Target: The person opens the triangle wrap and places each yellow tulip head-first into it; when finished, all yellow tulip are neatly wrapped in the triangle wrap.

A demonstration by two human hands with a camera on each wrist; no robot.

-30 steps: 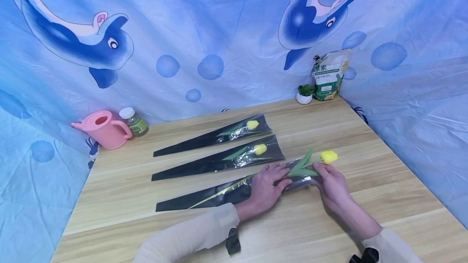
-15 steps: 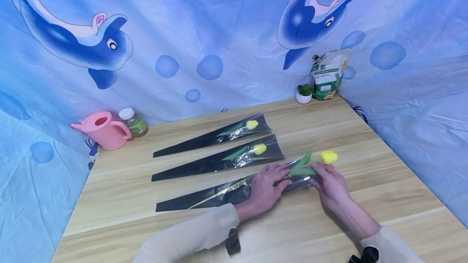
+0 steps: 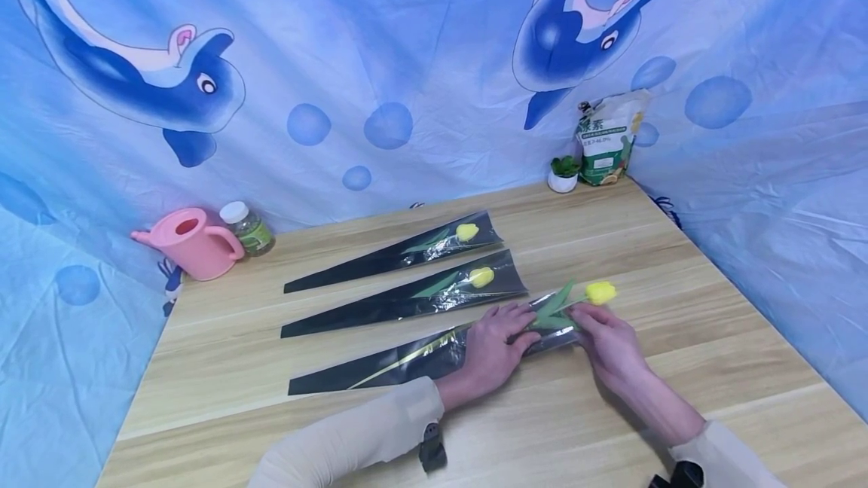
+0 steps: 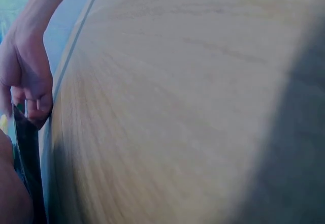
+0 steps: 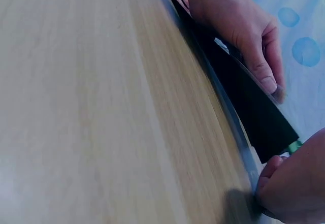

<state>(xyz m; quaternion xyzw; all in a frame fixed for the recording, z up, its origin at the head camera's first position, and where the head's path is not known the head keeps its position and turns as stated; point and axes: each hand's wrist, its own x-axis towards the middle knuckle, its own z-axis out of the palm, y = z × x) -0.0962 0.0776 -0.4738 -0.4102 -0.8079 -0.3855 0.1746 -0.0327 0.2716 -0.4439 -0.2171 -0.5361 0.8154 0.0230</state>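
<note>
A yellow tulip point(image 3: 600, 293) with green leaves lies partly inside a long black, clear-fronted flower sleeve point(image 3: 386, 369); its bloom stands out past the wide mouth. My right hand point(image 3: 613, 345) pinches the stem just under the bloom, at the sleeve's mouth. Across the sleeve's wide part lies my left hand point(image 3: 491, 345), and the right wrist view shows its thumb and fingers point(image 5: 265, 76) gripping the sleeve's upper edge. The tulip's stem shows through the film toward the narrow end. In the left wrist view the right hand point(image 4: 31, 76) is at the sleeve's mouth.
Two more sleeves, each with a yellow tulip inside, lie behind: the nearer sleeve point(image 3: 380, 305) and the farther sleeve point(image 3: 366, 262). A pink watering can point(image 3: 203, 251) and a lidded jar point(image 3: 252, 232) stand back left. A small potted plant point(image 3: 563, 175) and a green-white bag point(image 3: 606, 145) stand back right.
My right hand has shifted slightly left, and the tulip's bloom and leaves have moved with it toward the sleeve. My left hand has stayed in place.
</note>
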